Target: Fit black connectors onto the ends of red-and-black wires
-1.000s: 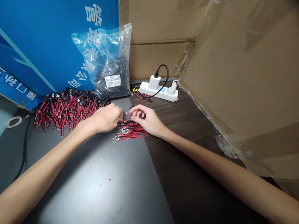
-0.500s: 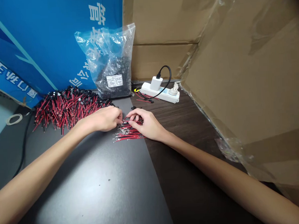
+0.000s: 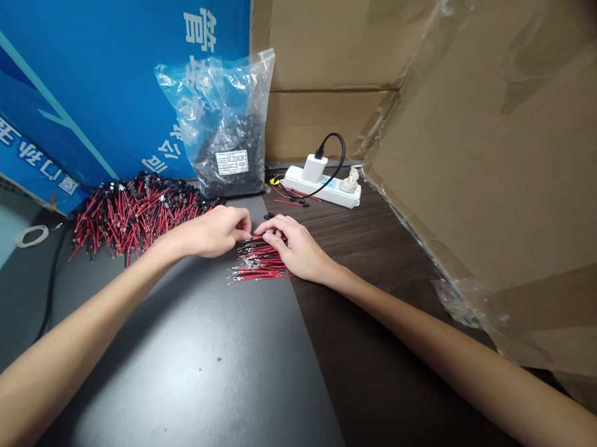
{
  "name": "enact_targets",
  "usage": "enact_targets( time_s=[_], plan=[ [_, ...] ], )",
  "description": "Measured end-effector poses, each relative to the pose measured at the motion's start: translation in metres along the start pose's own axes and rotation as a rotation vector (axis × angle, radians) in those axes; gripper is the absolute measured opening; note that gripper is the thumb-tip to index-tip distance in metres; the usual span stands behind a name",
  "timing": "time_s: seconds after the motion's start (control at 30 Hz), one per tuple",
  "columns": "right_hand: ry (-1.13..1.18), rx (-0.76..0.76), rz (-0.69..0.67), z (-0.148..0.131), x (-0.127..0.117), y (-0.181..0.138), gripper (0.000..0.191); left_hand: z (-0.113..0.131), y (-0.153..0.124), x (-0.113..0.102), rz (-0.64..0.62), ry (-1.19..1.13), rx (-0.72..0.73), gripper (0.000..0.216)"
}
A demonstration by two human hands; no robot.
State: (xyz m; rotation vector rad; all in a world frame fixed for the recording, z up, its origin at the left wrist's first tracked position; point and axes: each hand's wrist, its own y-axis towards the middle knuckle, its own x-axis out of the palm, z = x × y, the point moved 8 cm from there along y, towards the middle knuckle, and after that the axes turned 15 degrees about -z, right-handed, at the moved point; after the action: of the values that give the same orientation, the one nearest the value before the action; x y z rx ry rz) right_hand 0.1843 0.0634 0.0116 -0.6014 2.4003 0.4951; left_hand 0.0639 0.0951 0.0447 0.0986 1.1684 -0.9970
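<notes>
A row of red and black wires [image 3: 264, 274] with silvery bare terminals at their left ends lies side by side, partly over the grey sheet. At the row's far edge, my left hand [image 3: 217, 229] pinches the left end of a red wire between thumb and forefinger. Close on its right, my right hand [image 3: 296, 249] has its thumb and fingers closed on the same wire, its palm covering the right part of the row. Just behind the right hand sit small black connectors [image 3: 269, 216]. To the left of my left hand rises a large heap of red and black wires [image 3: 128, 216] with black connectors.
A clear plastic bag [image 3: 231, 130] of small black parts stands behind the heap. A white power strip [image 3: 334, 189] with plugs lies at the back right. Cardboard [image 3: 496, 173] walls the right side, and a blue printed panel [image 3: 105, 80] the back left.
My left hand has shifted slightly right and up, nearer my right fingertips. The red wire between the hands now lies flatter. The whole view has moved a little.
</notes>
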Motion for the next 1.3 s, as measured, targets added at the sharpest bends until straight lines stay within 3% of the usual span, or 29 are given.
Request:
enact_targets(
  time_s=[0.17, 0.5, 0.93, 1.13, 1.3],
  plan=[
    [0.033, -0.001, 0.01, 0.001, -0.002, 0.0, 0.017, 0.001, -0.001, -0.007, 0.028, -0.165, 0.052, 0.018],
    [0.157, -0.011, 0.029, 0.002, -0.003, 0.0, 0.012, 0.004, 0.0, -0.002, -0.023, -0.174, 0.091, 0.019],
    [0.275, -0.019, 0.032, -0.001, -0.004, 0.0, 0.016, -0.002, -0.001, -0.001, -0.055, -0.283, 0.055, 0.017],
    [0.334, -0.041, 0.018, -0.007, -0.006, -0.002, 0.016, -0.003, -0.004, -0.005, -0.077, -0.426, 0.054, 0.016],
    [0.381, -0.05, 0.026, -0.008, -0.009, -0.005, 0.017, -0.006, -0.009, -0.013, -0.077, -0.408, 0.028, 0.02]
  ],
)
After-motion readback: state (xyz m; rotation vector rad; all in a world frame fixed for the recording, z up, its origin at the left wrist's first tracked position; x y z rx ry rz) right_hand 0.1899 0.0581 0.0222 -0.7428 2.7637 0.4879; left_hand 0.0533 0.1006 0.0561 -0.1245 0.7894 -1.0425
